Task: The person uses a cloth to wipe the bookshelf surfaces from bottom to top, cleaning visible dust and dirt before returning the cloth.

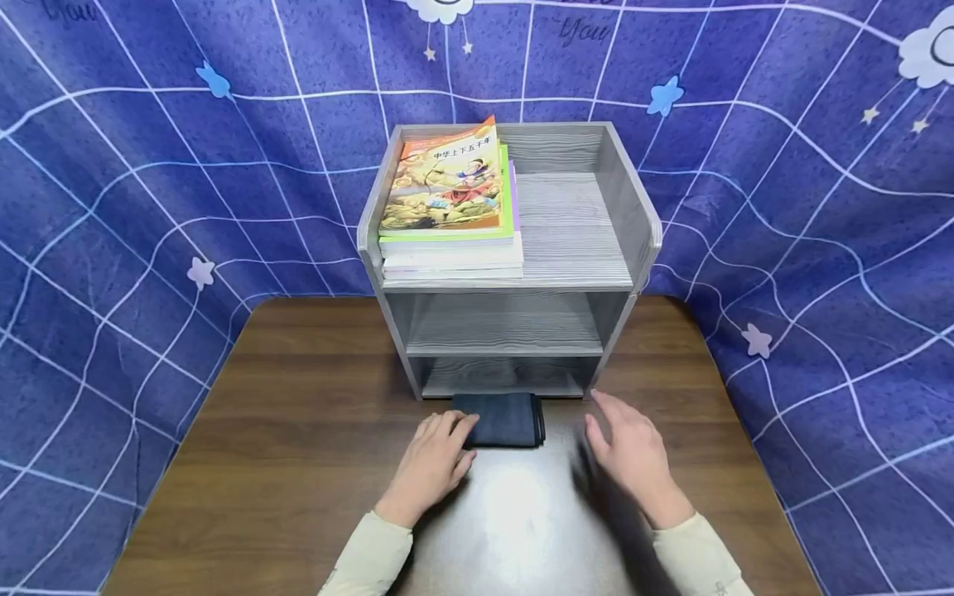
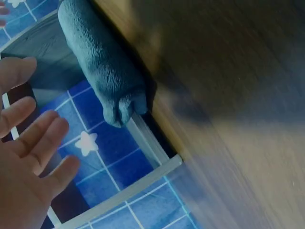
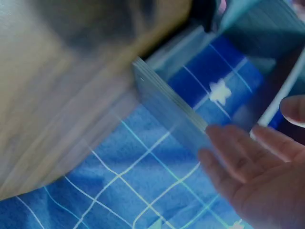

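A dark folded towel point(image 1: 505, 420) lies on the table right in front of the shelf's lowest compartment. In the left wrist view the towel point(image 2: 102, 62) shows a thick, fuzzy folded end. My left hand point(image 1: 431, 465) is at the towel's left edge in the head view, its fingers relaxed and slightly spread, gripping nothing. To the right of the towel, apart from it, my right hand point(image 1: 632, 447) hovers near the shelf's lower right corner. It holds nothing, and its fingers are loosely extended in the right wrist view.
A grey wooden shelf unit point(image 1: 507, 354) stands at the table's back. Several books point(image 1: 450, 190) are stacked on the left of its top; its two lower compartments hold nothing visible. The brown table point(image 1: 298, 463) ends at a blue patterned curtain point(image 1: 134, 207) on three sides.
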A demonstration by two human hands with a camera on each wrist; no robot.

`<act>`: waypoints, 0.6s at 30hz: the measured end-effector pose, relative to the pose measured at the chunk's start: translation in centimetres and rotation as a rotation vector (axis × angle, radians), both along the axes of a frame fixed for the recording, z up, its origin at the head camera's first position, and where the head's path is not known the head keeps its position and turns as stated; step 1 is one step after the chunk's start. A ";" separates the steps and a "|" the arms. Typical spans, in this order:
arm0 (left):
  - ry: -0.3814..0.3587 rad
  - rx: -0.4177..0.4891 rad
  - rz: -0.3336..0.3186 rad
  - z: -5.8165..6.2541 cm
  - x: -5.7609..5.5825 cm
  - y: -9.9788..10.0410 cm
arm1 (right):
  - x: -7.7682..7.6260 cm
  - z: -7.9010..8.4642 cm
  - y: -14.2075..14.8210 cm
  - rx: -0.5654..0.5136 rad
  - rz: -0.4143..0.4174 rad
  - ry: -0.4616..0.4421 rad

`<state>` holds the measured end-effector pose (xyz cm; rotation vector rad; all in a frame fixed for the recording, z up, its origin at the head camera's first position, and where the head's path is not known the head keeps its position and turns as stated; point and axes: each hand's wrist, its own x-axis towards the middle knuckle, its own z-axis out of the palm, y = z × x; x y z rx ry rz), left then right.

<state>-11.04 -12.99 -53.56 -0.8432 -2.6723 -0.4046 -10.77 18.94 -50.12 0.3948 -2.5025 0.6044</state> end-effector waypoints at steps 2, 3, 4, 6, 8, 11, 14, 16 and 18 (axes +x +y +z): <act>-0.002 -0.007 -0.016 -0.3 -0.2 0.4 | -0.5 1.0 0.5 -0.055 0.017 0.057; -0.009 -0.010 -0.023 -0.4 -0.3 0.6 | -0.8 1.7 0.7 -0.085 0.020 0.088; -0.019 -0.020 -0.028 -0.6 -0.4 0.9 | -1.2 2.4 1.0 -0.113 0.025 0.120; -0.041 -0.042 -0.036 -1.0 -0.5 1.5 | -1.9 4.0 1.4 -0.173 0.031 0.202; -0.058 -0.071 -0.043 -1.4 -0.7 2.2 | -2.8 5.9 1.6 -0.232 0.028 0.275; -0.064 -0.132 -0.044 -2.1 -0.8 3.1 | -4.1 9.1 1.7 -0.301 0.018 0.357; -0.041 -0.180 -0.021 -2.7 -0.8 3.9 | -5.4 12.2 1.8 -0.316 0.000 0.381; -0.034 -0.197 0.004 -3.1 -0.9 4.3 | -6.2 14.0 1.8 -0.303 -0.001 0.383; -0.034 -0.201 0.023 -3.3 -1.0 4.6 | -7.0 15.6 1.7 -0.285 0.000 0.376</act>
